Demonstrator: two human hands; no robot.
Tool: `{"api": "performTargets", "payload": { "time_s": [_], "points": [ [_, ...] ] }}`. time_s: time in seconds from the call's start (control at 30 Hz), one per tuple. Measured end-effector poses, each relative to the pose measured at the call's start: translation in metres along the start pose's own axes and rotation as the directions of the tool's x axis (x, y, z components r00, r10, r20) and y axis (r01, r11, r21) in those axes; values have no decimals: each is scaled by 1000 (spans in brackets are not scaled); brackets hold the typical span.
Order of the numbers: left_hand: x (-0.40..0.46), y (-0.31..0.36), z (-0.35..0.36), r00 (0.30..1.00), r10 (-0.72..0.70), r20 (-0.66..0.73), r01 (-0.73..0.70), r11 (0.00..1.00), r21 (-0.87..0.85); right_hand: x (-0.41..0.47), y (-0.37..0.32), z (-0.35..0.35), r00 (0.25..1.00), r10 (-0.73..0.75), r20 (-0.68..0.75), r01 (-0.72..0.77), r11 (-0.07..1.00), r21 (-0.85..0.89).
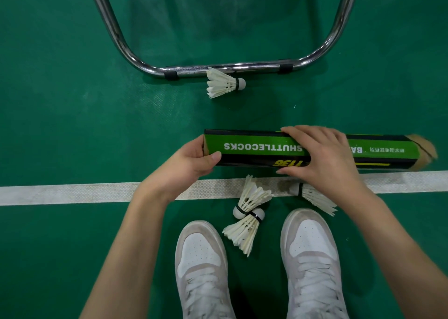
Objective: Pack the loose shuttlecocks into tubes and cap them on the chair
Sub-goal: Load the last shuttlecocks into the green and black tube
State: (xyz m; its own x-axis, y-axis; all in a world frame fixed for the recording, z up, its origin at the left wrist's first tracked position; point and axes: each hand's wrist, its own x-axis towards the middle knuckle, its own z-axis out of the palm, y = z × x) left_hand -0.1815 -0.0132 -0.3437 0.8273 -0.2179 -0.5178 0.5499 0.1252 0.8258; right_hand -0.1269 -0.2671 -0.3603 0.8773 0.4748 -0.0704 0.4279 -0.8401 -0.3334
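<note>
A long green and black shuttlecock tube lies level over the green floor, its brown right end blurred. My left hand grips the tube's left end, thumb on its front face. My right hand wraps over the tube's middle. One white feather shuttlecock lies by the chair's chrome base bar. Two shuttlecocks lie cork to cork between my shoes. Another shuttlecock lies on the white line, partly hidden under my right wrist.
The chair's chrome tube frame curves up on both sides at the top of the view. A white court line crosses the floor. My two white sneakers stand at the bottom.
</note>
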Motion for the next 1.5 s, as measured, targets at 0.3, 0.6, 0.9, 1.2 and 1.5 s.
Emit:
{"api": "performTargets", "payload": {
  "time_s": [0.3,0.6,0.9,1.2,1.5],
  "points": [
    [2,0,1,969,108,-224,-115,993,-18,5,3,-2,1000,28,-7,-28,999,20],
    [50,11,-17,792,235,-563,-103,961,255,4,9,-6,997,78,2,-78,997,14],
    [99,15,-27,881,296,-369,-48,832,552,4,19,-9,991,131,15,-131,991,22],
    [98,22,-18,882,266,-389,-81,899,431,4,22,-9,990,142,28,-142,990,3],
    [10,9,1,722,343,-600,-171,930,326,4,25,-9,989,149,7,-149,989,3]
  ]
}}
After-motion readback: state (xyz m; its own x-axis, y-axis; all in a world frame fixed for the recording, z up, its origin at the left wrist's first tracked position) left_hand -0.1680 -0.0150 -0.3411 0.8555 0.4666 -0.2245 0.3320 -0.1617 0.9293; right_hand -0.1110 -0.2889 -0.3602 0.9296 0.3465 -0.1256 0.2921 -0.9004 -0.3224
